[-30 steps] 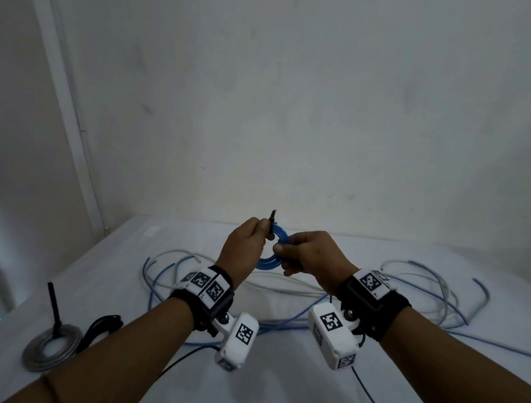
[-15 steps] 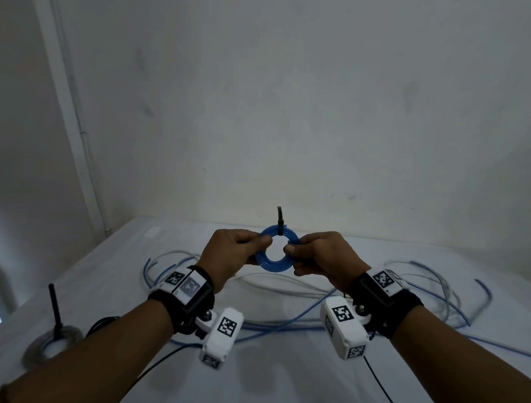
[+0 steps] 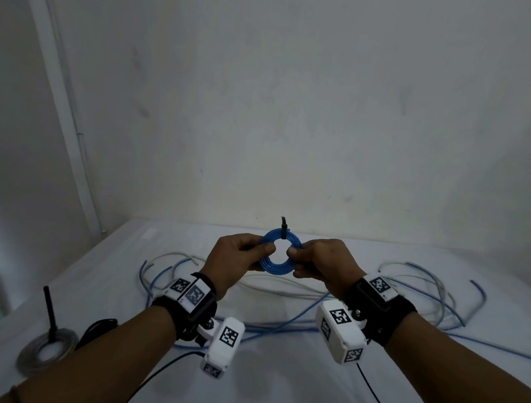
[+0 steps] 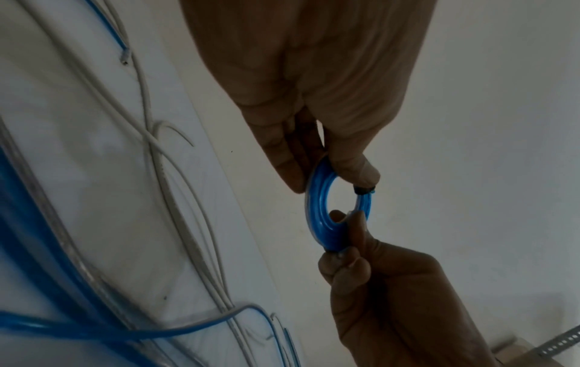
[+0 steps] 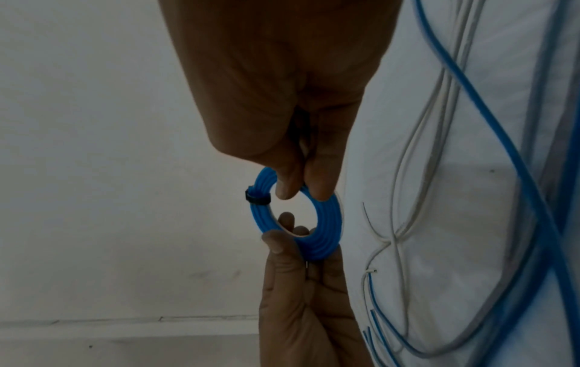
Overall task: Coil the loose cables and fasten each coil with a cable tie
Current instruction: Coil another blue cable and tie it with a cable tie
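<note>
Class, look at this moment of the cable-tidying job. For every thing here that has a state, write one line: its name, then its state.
blue coil: wound, held up between both hands
black cable tie: wrapped around the blue coil, tail sticking up
left hand: pinching the coil's left side
right hand: pinching its right side
grey coil: wound, tied, lying on the table
loose cables: uncoiled, spread on the table

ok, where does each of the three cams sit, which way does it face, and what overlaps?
Head: worn on the head, facing forward and down over the table to the wall; shows both forearms, left hand and right hand pinching the blue coil.
Left wrist: on the left wrist, looking along the hand; shows left fingers above, right hand below, loose cables beside.
Right wrist: on the right wrist, looking along the hand; right fingers above, left hand below.
Shared: all three show the coil and its black cable tie.
</note>
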